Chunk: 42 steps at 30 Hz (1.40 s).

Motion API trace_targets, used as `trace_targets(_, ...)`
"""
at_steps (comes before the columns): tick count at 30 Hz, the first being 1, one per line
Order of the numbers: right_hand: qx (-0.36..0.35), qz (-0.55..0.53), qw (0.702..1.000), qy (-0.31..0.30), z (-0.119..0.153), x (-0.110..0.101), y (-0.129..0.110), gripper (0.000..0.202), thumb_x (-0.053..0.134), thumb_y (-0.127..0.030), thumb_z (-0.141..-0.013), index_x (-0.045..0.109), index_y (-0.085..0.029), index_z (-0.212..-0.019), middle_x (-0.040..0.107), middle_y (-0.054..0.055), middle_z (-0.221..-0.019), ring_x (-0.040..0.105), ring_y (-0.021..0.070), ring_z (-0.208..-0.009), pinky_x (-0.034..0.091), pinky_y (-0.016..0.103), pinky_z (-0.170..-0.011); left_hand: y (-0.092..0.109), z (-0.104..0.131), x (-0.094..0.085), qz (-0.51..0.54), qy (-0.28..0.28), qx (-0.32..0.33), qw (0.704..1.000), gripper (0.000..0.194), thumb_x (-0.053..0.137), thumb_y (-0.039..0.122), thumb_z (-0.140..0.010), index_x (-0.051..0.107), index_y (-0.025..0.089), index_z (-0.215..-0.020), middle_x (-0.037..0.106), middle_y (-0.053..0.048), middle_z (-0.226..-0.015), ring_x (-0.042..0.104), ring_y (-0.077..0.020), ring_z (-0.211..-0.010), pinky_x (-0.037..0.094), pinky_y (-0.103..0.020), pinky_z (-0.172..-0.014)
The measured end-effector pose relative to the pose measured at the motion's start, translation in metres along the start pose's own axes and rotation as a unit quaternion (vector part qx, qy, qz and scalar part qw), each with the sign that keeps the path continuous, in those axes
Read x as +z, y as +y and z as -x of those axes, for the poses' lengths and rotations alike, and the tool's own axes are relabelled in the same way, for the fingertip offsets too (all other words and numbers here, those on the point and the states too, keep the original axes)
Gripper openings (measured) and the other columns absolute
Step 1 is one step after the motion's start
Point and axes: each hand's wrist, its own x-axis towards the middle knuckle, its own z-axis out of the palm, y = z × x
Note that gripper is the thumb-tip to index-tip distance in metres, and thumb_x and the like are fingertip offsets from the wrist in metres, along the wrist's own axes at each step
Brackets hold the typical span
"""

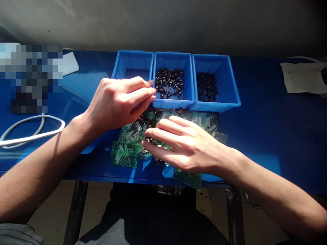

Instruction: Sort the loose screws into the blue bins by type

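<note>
My left hand [122,102] hovers at the near left corner of the middle blue bin [173,102]. Its fingers point right, a little apart at the tips, and I see nothing held in them. Dark screws with washers [170,80] lie inside that bin. Lower down, my right hand [186,143] reaches left over a heap of loose dark screws and green plastic bags [125,153]. The fingers there are stretched out and spread; its thumb and palm side are hidden. Pale plugs and thin metal pieces show through the bags.
The left blue bin [133,58] and the right blue bin [233,97], which holds dark screws, flank the middle one. A white cable [33,137] loops on the blue table [255,129] at left. Brown paper [301,80] lies at right. The wall stands behind.
</note>
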Motion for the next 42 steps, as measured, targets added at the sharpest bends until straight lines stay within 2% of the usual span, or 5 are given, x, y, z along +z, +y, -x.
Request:
trace_targets(8,0.007,-0.026,0.999,-0.042,-0.007,0.0,-0.007,0.029,0.064,-0.007,-0.11,0.071,-0.02,-0.085,0.07,0.001,-0.089,0.056,0.0177,-0.081,0.046,0.034,-0.072,0.0,0.001,0.0,0.015,0.004,-0.01,1.0,0.013,0.065,0.023,-0.113,0.076,0.02,-0.12,0.085,-0.005,-0.118,0.087,-0.0233,-0.097,0.062,-0.034,-0.062)
trace_targets(13,0.021,-0.036,0.999,-0.013,-0.006,-0.003,-0.004,0.021,0.065,-0.014,-0.113,0.075,-0.021,-0.096,0.076,0.002,-0.094,0.059,0.0173,-0.081,0.051,0.035,-0.073,0.002,0.002,0.0,0.015,-0.038,-0.054,0.998,0.021,0.06,0.027,-0.115,0.079,0.027,-0.12,0.085,-0.001,-0.121,0.087,-0.0231,-0.105,0.068,-0.035,-0.07)
trace_targets(18,0.026,-0.017,0.999,-0.032,-0.003,-0.002,0.001,0.021,0.066,-0.012,-0.111,0.08,-0.024,-0.102,0.083,0.003,-0.111,0.068,0.0215,-0.098,0.055,0.038,-0.079,0.001,0.002,0.0,0.002,-0.013,-0.018,1.0,0.017,0.062,0.025,-0.114,0.077,0.022,-0.123,0.085,-0.004,-0.12,0.087,-0.0205,-0.099,0.065,-0.032,-0.066)
trace_targets(37,0.004,-0.002,1.0,-0.014,-0.005,0.009,0.001,0.025,0.064,-0.011,-0.113,0.072,-0.019,-0.09,0.08,0.003,-0.093,0.063,0.0177,-0.081,0.051,0.034,-0.069,0.002,-0.001,-0.001,-0.001,0.004,-0.006,1.0,0.013,0.064,0.024,-0.115,0.075,0.018,-0.118,0.085,-0.004,-0.117,0.087,-0.0206,-0.094,0.058,-0.03,-0.06)
trace_targets(42,0.056,-0.072,0.993,0.068,-0.002,0.004,0.001,0.015,0.066,-0.009,-0.111,0.079,-0.017,-0.108,0.083,0.006,-0.108,0.075,0.0178,-0.096,0.064,0.033,-0.08,0.002,0.0,-0.001,0.004,-0.006,-0.018,1.0,0.016,0.061,0.025,-0.116,0.076,0.021,-0.118,0.085,-0.004,-0.119,0.087,-0.0214,-0.094,0.058,-0.032,-0.061)
